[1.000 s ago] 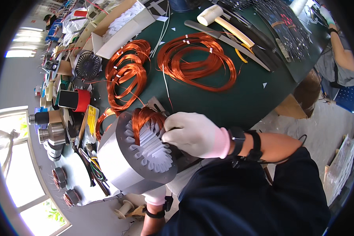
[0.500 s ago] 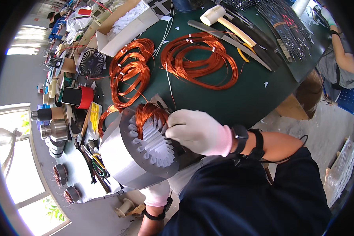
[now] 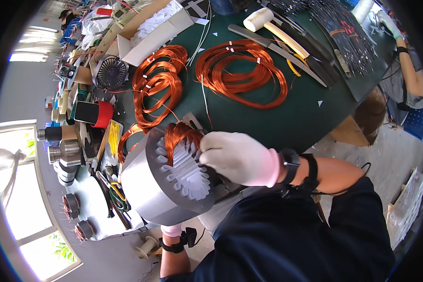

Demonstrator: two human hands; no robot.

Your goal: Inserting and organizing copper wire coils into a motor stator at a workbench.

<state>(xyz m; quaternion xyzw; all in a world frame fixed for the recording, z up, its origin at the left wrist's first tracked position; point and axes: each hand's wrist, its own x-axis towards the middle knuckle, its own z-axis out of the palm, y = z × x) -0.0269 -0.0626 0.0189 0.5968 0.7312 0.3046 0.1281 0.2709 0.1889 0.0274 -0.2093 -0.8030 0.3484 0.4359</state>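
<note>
A grey metal motor stator (image 3: pixel 148 183) stands at the table's near edge, white slot liners (image 3: pixel 188 176) ringing its bore. A bundle of copper wire (image 3: pixel 178 138) loops into the upper slots. My right hand (image 3: pixel 239 157), in a white glove with a pink cuff, is closed at the bore's right side beside the bundle. Its fingers are curled, and whatever they pinch is hidden. My left hand (image 3: pixel 171 230) reaches up behind the stator's lower side; only its pink cuff and a little glove show, with the fingers out of sight.
Copper wire coils (image 3: pixel 242 73) lie on the dark green table beyond the stator. A white mallet (image 3: pixel 258 19), a long blade and files are at the back. To the left are a black fan (image 3: pixel 112 72), steel flasks (image 3: pixel 65 153), pliers and small wound stators (image 3: pixel 84 230). Another person's arm (image 3: pixel 411 75) shows far right.
My left wrist has shifted left, and more of the glove is now hidden behind the stator. My right hand stays closed at the bore, almost unmoved. The whole view has shifted slightly.
</note>
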